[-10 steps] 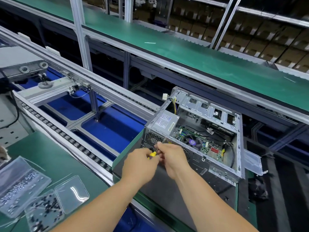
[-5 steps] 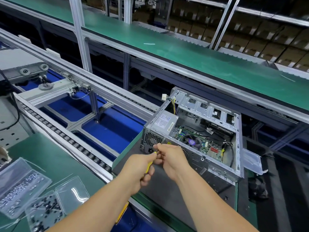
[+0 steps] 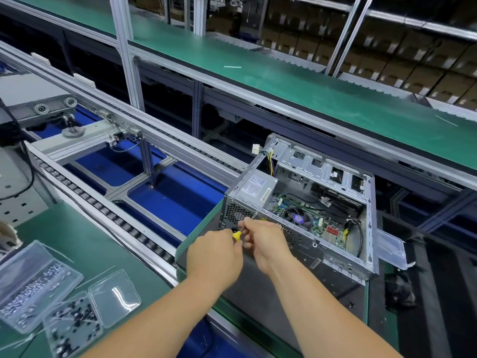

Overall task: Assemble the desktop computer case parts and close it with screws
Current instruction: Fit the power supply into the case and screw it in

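Even, bright light falls from above on the green tabletop [image 3: 85,244] and the open case [image 3: 322,210], with only soft shadows under the hands. White glare streaks the clear lids [image 3: 114,298] at lower left. The space beneath the upper shelf [image 3: 296,86] and the far right floor are dim, detail lost. Straight rails bow toward the edges from the wide lens. Focus is fairly sharp at centre; the corners are softer.
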